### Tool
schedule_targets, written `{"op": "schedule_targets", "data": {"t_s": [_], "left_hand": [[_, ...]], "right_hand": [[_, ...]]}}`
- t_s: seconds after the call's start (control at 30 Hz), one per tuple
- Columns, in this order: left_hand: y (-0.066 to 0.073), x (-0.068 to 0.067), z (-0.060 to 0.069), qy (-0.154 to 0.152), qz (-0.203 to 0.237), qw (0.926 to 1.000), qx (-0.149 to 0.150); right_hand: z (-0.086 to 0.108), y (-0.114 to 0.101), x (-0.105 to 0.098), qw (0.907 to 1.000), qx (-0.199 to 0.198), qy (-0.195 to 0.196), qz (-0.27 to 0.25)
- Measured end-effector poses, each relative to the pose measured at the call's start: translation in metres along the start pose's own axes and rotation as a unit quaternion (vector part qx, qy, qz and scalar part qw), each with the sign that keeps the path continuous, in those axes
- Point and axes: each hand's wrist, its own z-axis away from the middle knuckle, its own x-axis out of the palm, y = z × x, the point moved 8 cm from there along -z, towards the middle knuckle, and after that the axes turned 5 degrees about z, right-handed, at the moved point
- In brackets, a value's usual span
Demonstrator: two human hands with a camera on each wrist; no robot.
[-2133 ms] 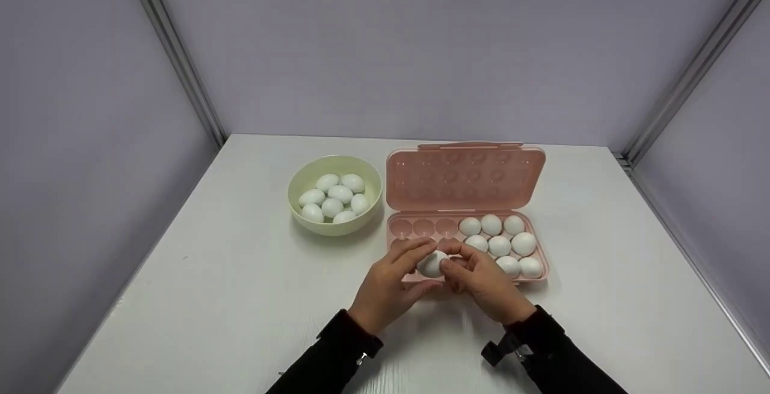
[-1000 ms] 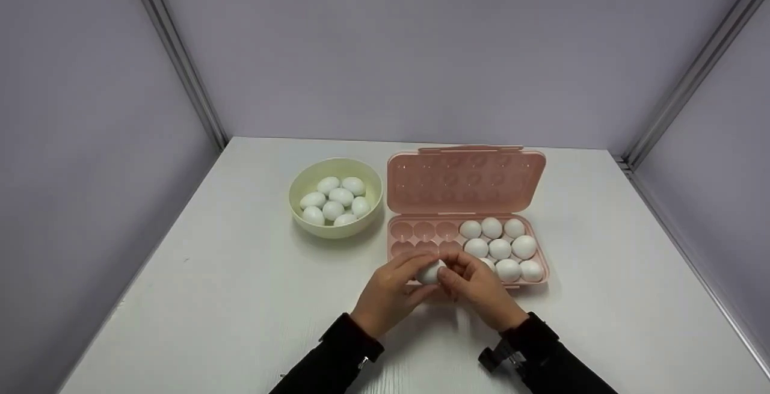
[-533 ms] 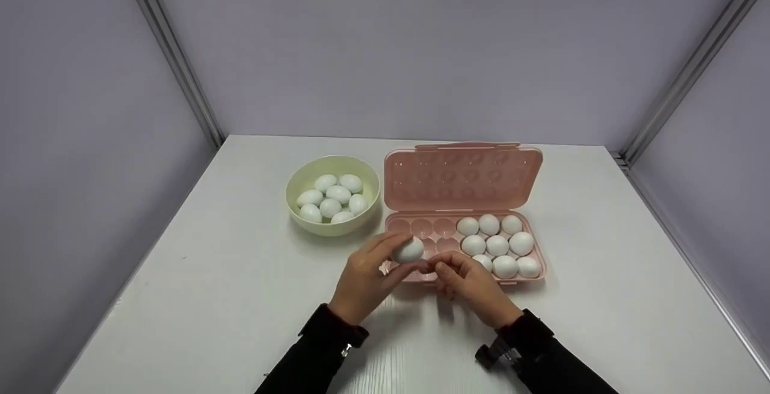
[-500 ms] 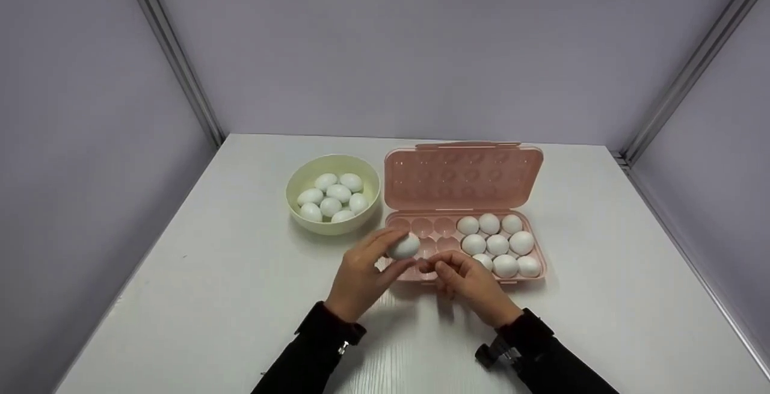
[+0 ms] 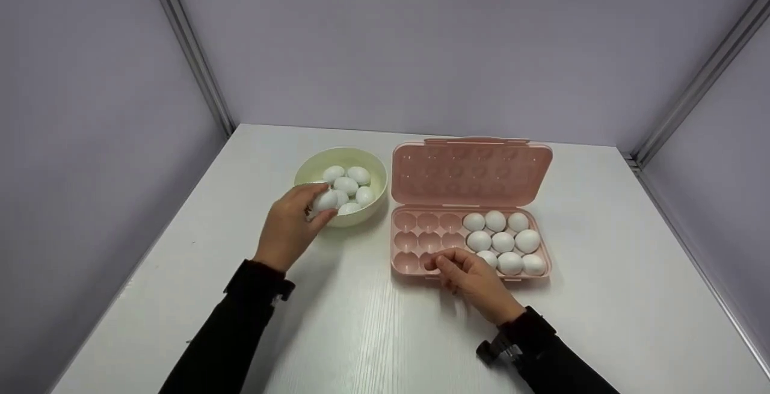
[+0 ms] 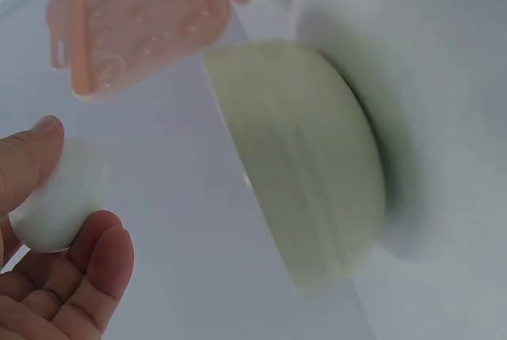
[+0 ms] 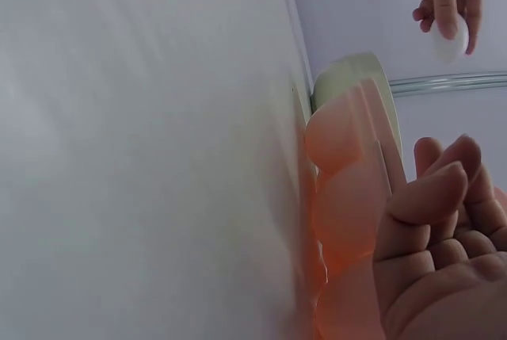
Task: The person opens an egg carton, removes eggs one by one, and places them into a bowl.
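A: Where is the smooth white egg point(image 5: 325, 202)?
B: Left of centre, pinched in the left hand point(image 5: 290, 224), overlapping the round, pale-green bowl point(image 5: 341, 155).
A: And the right hand point(image 5: 476, 281)?
B: Apart, lower right of centre, fingers curled, overlapping the open pink plastic carton point(image 5: 469, 172).

Smooth eggs point(image 5: 503, 242) — glossy plastic egg box point(image 5: 471, 177)

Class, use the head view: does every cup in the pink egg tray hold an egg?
No: white eggs sit on the right side of the pink egg tray, while cups on its left are empty.
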Motion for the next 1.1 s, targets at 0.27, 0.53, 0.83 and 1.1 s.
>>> {"op": "schedule_targets", "data": {"t_s": [0.27,0.53,0.83,1.1], "left_hand": [[-0.064,0.024,-0.014,-0.106,-0.041,0.9844,-0.135],[-0.086,0.04,-0.028,-0.171,-0.077,0.9579,-0.217],[-0.096,0.061,-0.043,-0.264,-0.206,0.9015,-0.274],[-0.101,0.061,-0.044,-0.273,-0.218,0.8873,-0.301]], "right_hand": [[0.001,0.007,0.007,0.9999,0.013,-0.009,-0.001],[-0.001,0.002,0.002,0.9999,0.012,0.0,0.011],[-0.001,0.004,-0.002,0.9998,0.012,0.002,0.017],[-0.001,0.001,-0.001,0.9998,0.008,0.002,0.019]]}}
